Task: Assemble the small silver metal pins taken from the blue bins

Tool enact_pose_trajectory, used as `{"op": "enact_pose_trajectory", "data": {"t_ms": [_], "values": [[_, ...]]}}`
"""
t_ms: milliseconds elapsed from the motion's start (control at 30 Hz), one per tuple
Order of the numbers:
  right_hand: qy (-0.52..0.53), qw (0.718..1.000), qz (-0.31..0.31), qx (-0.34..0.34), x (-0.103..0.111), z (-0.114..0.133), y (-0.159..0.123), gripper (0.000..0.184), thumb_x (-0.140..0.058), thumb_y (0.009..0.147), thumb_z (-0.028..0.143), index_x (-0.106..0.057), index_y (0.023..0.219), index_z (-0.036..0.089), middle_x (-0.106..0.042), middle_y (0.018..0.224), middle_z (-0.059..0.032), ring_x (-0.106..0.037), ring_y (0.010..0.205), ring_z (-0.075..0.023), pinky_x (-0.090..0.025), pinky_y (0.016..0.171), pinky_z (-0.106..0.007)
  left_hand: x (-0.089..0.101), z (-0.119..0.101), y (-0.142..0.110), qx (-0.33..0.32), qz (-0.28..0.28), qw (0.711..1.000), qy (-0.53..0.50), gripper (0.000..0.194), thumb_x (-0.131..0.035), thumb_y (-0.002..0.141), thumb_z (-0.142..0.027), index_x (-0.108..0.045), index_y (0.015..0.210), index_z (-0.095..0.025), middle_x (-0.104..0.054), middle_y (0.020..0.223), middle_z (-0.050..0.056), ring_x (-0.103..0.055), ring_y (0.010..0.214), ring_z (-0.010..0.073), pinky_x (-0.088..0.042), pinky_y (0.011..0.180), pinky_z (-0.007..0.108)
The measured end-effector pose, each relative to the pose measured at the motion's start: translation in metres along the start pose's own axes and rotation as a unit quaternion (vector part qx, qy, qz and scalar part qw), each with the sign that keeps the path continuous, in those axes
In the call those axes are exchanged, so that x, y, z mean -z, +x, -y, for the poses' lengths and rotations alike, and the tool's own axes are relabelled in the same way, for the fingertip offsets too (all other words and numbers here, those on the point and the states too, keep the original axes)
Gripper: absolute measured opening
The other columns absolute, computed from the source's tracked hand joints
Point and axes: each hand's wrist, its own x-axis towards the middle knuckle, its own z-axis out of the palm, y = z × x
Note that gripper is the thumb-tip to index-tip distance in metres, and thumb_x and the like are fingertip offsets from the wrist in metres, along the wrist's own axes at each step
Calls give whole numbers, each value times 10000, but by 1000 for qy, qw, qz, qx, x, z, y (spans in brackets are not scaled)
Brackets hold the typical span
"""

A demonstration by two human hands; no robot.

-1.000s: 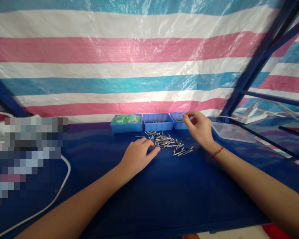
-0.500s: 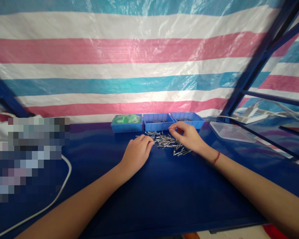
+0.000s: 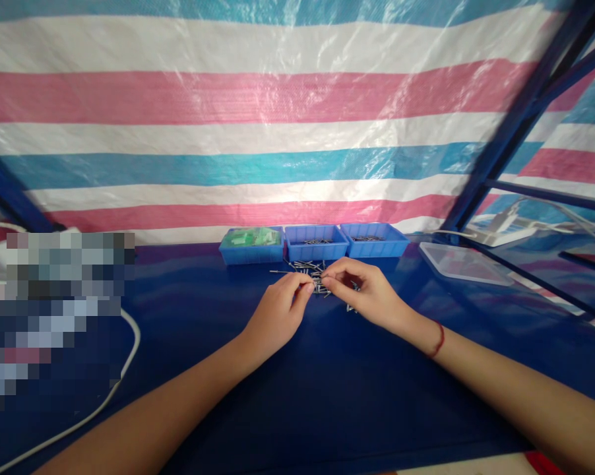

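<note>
A loose pile of silver blind rivets (image 3: 307,266) lies on the blue table, partly hidden behind my hands. My left hand (image 3: 280,310) is at the pile's near left side, thumb and forefinger pinched on what looks like a rivet, its tip barely showing. Over the pile's right part, my right hand (image 3: 369,290) has its thumb and fingertips closed together; anything between them is too small to make out. The two sets of fingertips almost meet. One rivet lies apart at the left, and a few show beneath my right palm.
Behind the pile stand three blue bins: the left bin (image 3: 252,256) holds green-and-clear plastic material, while the middle bin (image 3: 317,251) and right bin (image 3: 376,249) contain small metal pieces. A clear plastic lid (image 3: 463,262) lies right. A white cable (image 3: 124,369) runs along the left.
My right hand has come left and lower, its fingertips closing near my left fingertips. My left hand has shifted slightly right, its thumb more visible.
</note>
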Motion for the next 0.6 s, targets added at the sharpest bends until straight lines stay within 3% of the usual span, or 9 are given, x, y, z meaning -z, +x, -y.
{"op": "enact_pose_trajectory", "data": {"t_ms": [133, 300, 467, 600], "values": [[-12, 999, 8, 40, 1, 4, -1, 146, -551, 830, 308, -615, 801, 180, -586, 715, -24, -466, 574, -106, -383, 517, -247, 0, -3, -1, -4, -2, 999, -32, 181, -470, 869, -273, -589, 976, -189, -652, 894, 26, -590, 775, 137, -452, 740, 265], [-43, 993, 4, 114, 4, 10, -4, 94, -545, 828, 260, -620, 839, 203, -572, 815, -42, -475, 611, -112, -415, 553, -262, 0, -3, -1, -26, -30, 999, -27, 113, -504, 845, -252, -590, 887, -190, -639, 860, 18, -588, 761, 130, -462, 732, 260], [-71, 990, -7, 121, 5, 7, -3, 106, -546, 825, 263, -632, 837, 202, -574, 850, -57, -481, 596, -110, -425, 543, -263, 3, -3, -1, -43, -80, 996, -20, 53, -533, 824, -221, -564, 854, -189, -603, 859, 18, -573, 787, 128, -457, 736, 256], [-67, 992, 26, 101, 1, 5, -4, 149, -540, 836, 275, -669, 841, 200, -579, 765, -48, -522, 663, -132, -422, 558, -252, 4, -4, -1, -50, -86, 995, -14, 42, -533, 830, -226, -552, 845, -192, -587, 863, 18, -568, 785, 124, -455, 731, 250]]}}
